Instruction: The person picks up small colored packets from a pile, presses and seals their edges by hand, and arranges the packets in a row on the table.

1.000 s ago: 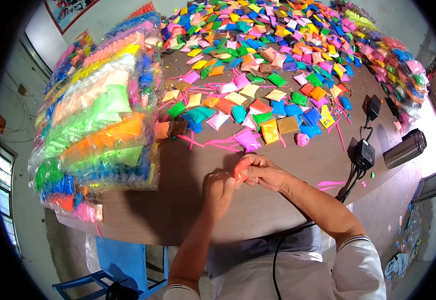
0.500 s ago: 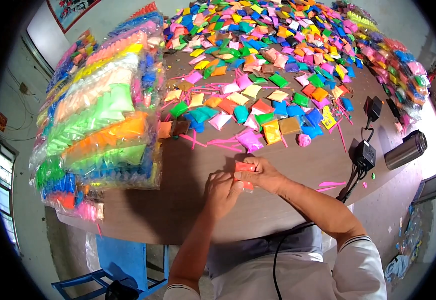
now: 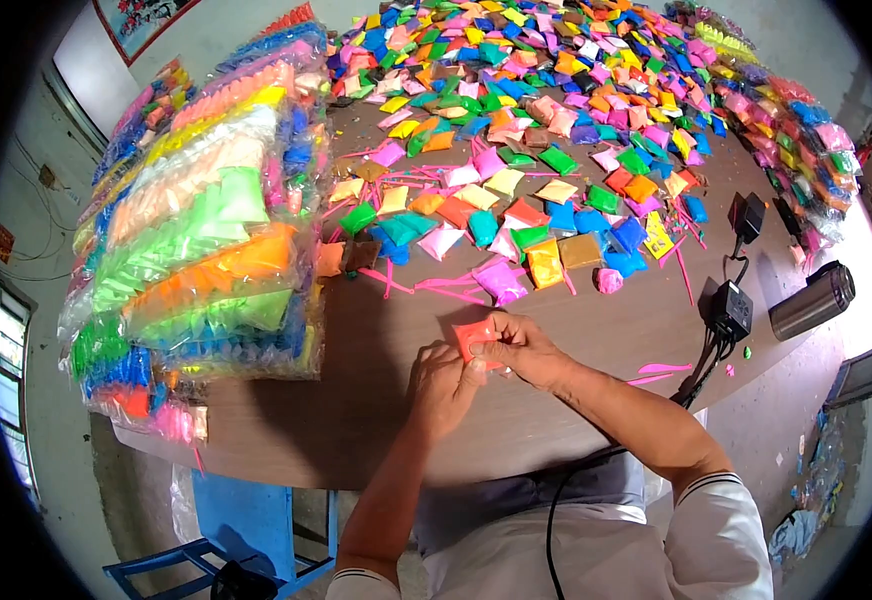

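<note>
The brown table (image 3: 376, 420) lies under the fingers (image 3: 502, 350), with a broad heap of coloured packets (image 3: 526, 75) beyond them (loose ones lie nearest), a stack of bagged packets (image 3: 196, 230) to their left and a steel flask (image 3: 811, 302) well off to their right. Left hand (image 3: 444, 388) and right hand (image 3: 526, 350), fingertips drawn narrow, both pinch one small red packet (image 3: 471, 338) over the table.

I am remotely viewing a brown table (image 3: 376, 420): small packets (image 3: 556, 70) are covering its far side; stacked bags (image 3: 201, 225) are resting left; pink sticks (image 3: 664, 367), a black box (image 3: 732, 308) and a flask (image 3: 809, 302), right.
</note>
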### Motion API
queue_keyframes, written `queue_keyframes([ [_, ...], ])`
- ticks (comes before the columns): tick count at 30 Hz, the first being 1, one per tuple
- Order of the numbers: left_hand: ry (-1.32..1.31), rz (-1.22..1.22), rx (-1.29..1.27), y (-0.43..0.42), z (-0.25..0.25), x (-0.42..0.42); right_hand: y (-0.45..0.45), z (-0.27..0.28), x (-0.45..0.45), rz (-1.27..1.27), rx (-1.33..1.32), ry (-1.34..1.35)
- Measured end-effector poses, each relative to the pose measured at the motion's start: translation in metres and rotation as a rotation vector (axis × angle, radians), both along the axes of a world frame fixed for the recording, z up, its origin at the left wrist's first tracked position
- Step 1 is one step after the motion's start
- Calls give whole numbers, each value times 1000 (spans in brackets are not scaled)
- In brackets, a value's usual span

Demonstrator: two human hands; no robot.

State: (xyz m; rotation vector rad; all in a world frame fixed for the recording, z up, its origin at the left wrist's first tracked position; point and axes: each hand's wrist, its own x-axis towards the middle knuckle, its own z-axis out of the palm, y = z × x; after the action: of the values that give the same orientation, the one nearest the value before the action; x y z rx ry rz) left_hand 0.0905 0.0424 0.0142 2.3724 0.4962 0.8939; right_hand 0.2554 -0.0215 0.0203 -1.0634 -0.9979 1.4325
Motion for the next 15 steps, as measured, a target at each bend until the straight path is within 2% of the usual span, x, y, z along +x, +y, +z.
queue_keyframes([
  [2, -10, 8, 54, -1, 6, 0, 0, 4, 1, 5, 5, -1],
  [4, -61, -73, -107, -1, 14, 1, 0, 9, 2, 51, 46, 85],
  [7, -94, -66, -185, 1, 6, 1, 2, 0, 4, -14, -7, 208],
  [10, -15, -72, -223, 3, -1, -4, 2, 1, 6, 21, 3, 174],
  [11, -13, -73, -224, 3, -4, -4, 1, 2, 5, 20, 2, 176],
  [13, 33, -64, -60, 3, -7, -3, 1, 3, 3, 11, -21, 92],
  [15, 43, -69, -41, 1, -2, -3, 0, 5, 0, 2, 0, 76],
])
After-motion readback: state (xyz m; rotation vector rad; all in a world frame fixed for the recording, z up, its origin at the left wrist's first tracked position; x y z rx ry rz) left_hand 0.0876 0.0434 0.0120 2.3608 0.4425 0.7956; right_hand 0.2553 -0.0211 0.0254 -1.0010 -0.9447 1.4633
